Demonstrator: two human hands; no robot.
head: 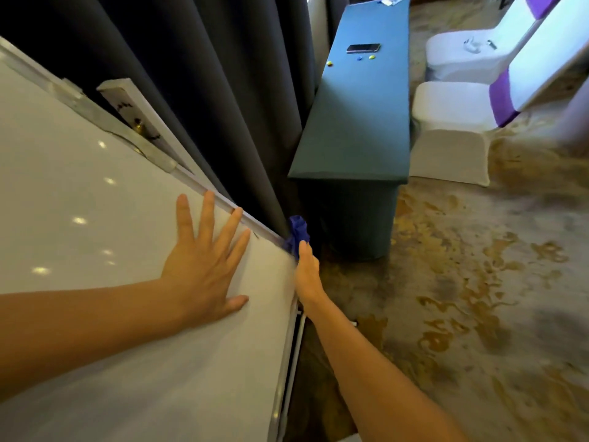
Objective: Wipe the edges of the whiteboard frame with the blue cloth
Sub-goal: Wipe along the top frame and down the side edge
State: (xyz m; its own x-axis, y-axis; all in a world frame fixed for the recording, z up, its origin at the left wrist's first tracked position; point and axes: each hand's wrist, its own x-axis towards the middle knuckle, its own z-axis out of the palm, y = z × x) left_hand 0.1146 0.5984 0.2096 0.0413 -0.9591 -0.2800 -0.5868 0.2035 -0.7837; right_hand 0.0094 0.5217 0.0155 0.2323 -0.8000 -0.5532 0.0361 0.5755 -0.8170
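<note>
The left hand (pixel 204 260) lay flat and open on the whiteboard (pixel 95 218), likely to keep it from wobbling. The right hand (pixel 306 275) squeezed the blue cloth (pixel 298 232) against the frame's (pixel 223 204) corner, ready to rub along the edge.

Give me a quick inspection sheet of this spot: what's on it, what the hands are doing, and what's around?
Surface: whiteboard, blank and white, with spots of reflected light.
Job's things: blue cloth bunched at the corner of the whiteboard frame.
Clutter: phone and three small coloured pieces on the green table.
Hands: left hand flat and open on the board; right hand presses the cloth to the frame corner.
Cables: nothing seen.
Surroundings: dark curtain behind the board, white covered chairs with purple bands, patterned carpet.
</note>
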